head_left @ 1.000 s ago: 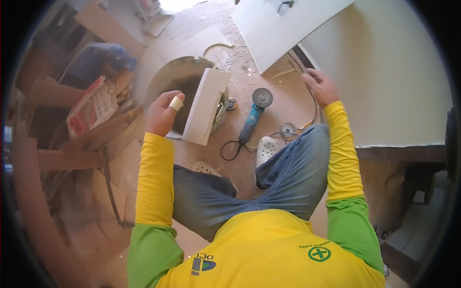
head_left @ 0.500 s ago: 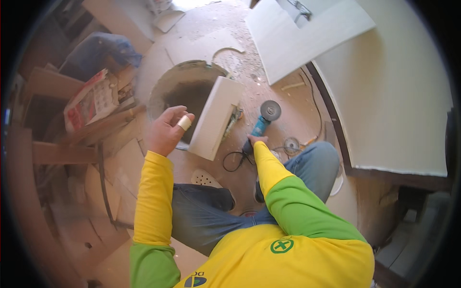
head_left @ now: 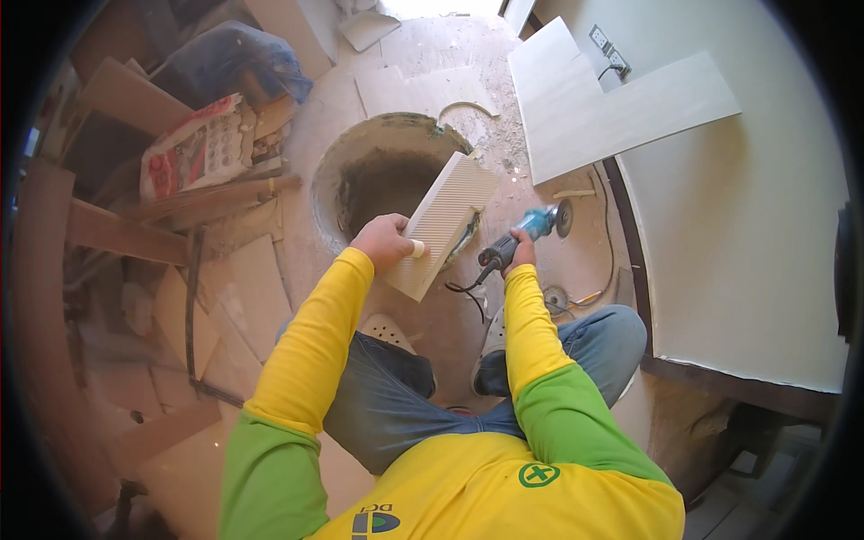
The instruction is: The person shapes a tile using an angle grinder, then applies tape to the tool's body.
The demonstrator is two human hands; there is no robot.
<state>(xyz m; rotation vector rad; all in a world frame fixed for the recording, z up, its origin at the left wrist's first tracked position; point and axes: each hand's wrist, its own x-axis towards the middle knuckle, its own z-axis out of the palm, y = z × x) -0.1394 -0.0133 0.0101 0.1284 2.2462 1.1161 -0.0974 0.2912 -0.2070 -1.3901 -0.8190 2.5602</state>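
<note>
My left hand (head_left: pixel 385 241), with a pale wrap on one finger, grips the near edge of a ribbed rectangular tile (head_left: pixel 443 207), which leans across the rim of a round, mortar-crusted container (head_left: pixel 330 171). My right hand (head_left: pixel 519 254) is closed round the dark handle of a blue angle grinder (head_left: pixel 541 220), held just right of the tile with its disc toward the upper right and its black cord hanging below. A spare disc (head_left: pixel 555 297) lies on the floor near my right knee.
Cut white panels (head_left: pixel 621 108) stand at the upper right beside wall sockets (head_left: pixel 610 49). A white-topped surface (head_left: pixel 738 270) fills the right. Wooden framing (head_left: pixel 126 236), a torn bag (head_left: pixel 193 148) and blue plastic (head_left: pixel 229 67) crowd the left. Loose pieces and rubble lie on the floor (head_left: pixel 423 54).
My right hand came down from the right and took hold of the grinder, which is now lifted and turned. My left hand moved forward onto the tile and closed on it.
</note>
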